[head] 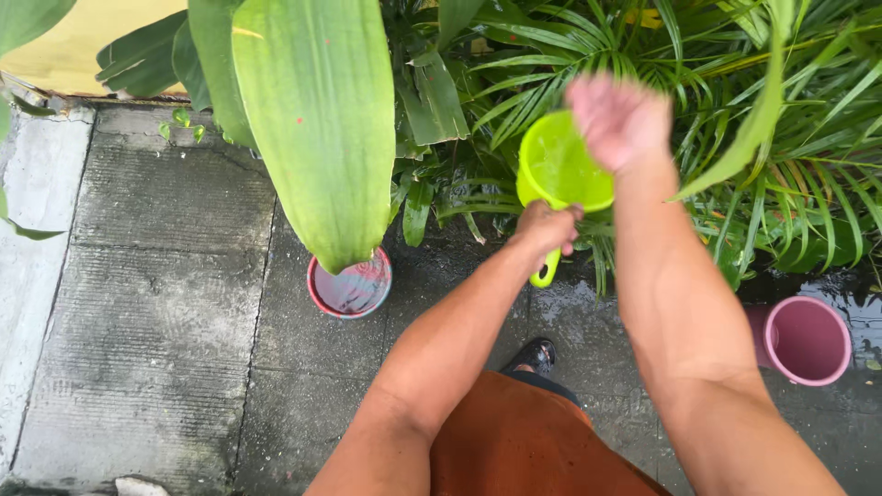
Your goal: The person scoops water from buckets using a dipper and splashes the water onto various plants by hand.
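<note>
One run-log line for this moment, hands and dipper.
left hand: grips green dipper by its handle | right hand: blurred above dipper, empty | red bucket: holds water | pink bucket: right

Wet concrete paving (165, 303) bears a red bucket (350, 287) and a pink bucket (807, 341).

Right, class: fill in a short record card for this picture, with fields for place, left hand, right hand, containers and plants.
Place: wet paved ground beside a garden bed
Left hand: grips the handle of a lime green scoop
Right hand: raised above the scoop, blurred, holding nothing visible
Containers: red bucket with water in it, partly under a big leaf; pink bucket at the right
Plants: broad leaves and narrow palm-like fronds
</note>
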